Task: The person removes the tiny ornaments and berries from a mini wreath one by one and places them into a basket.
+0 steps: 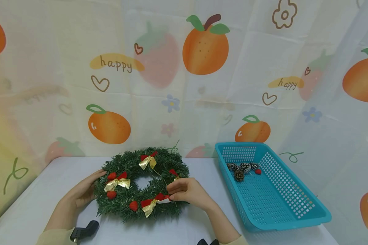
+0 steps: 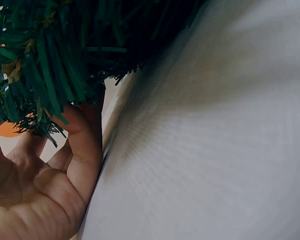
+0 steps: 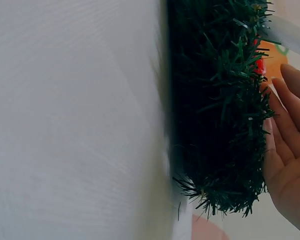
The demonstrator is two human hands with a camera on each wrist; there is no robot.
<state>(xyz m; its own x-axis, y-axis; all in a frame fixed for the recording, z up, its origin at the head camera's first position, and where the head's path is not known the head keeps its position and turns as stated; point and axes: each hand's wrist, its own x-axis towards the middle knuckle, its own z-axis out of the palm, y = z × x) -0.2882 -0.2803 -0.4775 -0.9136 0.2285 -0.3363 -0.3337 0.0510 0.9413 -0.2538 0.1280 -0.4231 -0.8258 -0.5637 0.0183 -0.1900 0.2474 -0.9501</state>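
A green artificial wreath (image 1: 107,207) lies on the table. It carries red-and-gold bows, such as the front bow (image 1: 151,203) and the left bow (image 1: 118,182), and red strawberry decorations (image 1: 133,206). My left hand (image 1: 79,190) grips the wreath's left side; in the left wrist view its fingers (image 2: 82,150) curl in under the needles. Over the front right of the wreath, my right hand (image 1: 188,194) has its fingertips down beside the front bow. In the right wrist view the fingers (image 3: 285,120) extend along the needles, the thumb apart from them.
To the right stands a blue plastic basket (image 1: 248,221) with pine cones (image 1: 244,167) and a red strawberry (image 1: 258,172) at its far left. A white cloth covers the table (image 1: 199,170). Behind hangs a fruit-printed curtain (image 1: 159,112).
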